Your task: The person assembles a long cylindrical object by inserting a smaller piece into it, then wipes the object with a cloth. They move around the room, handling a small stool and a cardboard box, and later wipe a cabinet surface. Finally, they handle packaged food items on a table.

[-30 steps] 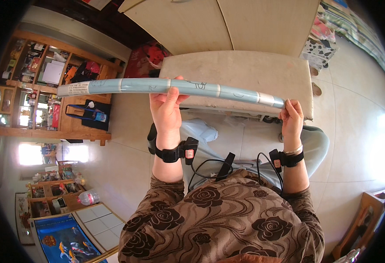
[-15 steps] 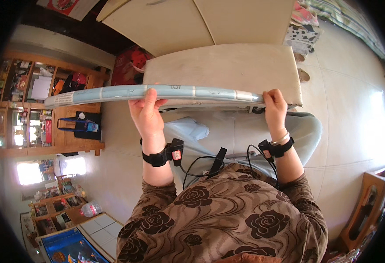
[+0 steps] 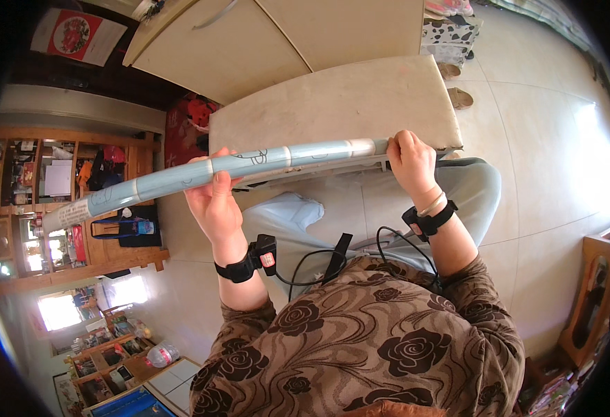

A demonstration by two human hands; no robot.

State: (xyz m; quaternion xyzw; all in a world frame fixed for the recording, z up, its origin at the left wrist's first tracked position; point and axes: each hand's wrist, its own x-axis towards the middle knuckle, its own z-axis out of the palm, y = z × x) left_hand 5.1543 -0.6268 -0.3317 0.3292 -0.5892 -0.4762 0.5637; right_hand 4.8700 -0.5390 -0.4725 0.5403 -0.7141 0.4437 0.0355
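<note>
A long, slim pale-blue roll (image 3: 253, 160) runs across in front of me, glossy, with white bands, thin dark line drawings and a printed whitish section at its left end. My left hand (image 3: 216, 207) grips it left of the middle, thumb on the near side and fingers behind. At its right end my right hand (image 3: 413, 161) is closed around the narrow tip. The roll is tilted, its left end lower in the picture than its right. Both wrists wear black straps with small black boxes and cables.
Beyond the roll stands a low cream bench (image 3: 326, 97), close to my knees. A cream cabinet (image 3: 277, 42) is behind it. Wooden shelves (image 3: 96, 174) with many items are at the left. Brown shoes (image 3: 460, 98) lie on the tiled floor (image 3: 527, 181) beside the bench.
The roll's left end has dropped in the picture and its patterned side shows more. Both hands have shifted slightly left in view, still holding it. The whole view has turned a little.
</note>
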